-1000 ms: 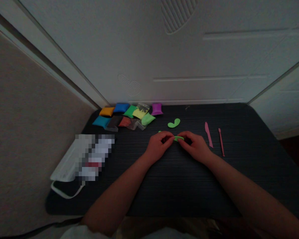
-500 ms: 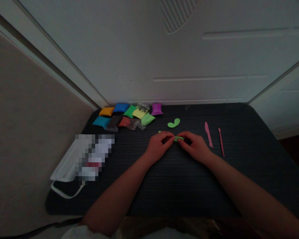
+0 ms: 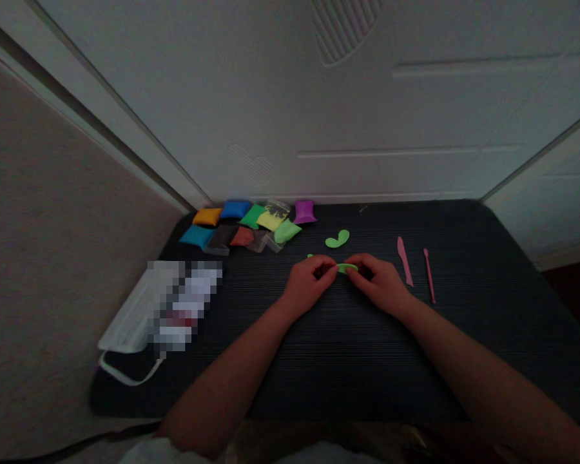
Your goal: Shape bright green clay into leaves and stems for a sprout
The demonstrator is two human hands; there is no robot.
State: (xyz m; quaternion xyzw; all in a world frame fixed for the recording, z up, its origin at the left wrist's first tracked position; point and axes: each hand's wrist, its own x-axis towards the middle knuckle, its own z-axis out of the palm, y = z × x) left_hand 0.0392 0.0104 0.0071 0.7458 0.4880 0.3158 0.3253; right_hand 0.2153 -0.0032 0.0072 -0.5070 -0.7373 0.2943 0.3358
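Both hands meet over the middle of the black table (image 3: 348, 361). My left hand (image 3: 308, 283) and my right hand (image 3: 377, 282) pinch the two ends of a small flattened piece of light green clay (image 3: 347, 267). Their fingers are curled closed around it. Just behind them lies a curved, flat green clay shape (image 3: 337, 240) on the table. A tiny green bit (image 3: 310, 256) peeks out beside my left fingers.
Several coloured clay packets (image 3: 249, 225) lie at the back left. A pink plastic knife (image 3: 405, 260) and a thin pink tool (image 3: 429, 274) rest right of my right hand. A white bag (image 3: 169, 309) sits at the left edge. A white panelled door (image 3: 367, 116) stands behind.
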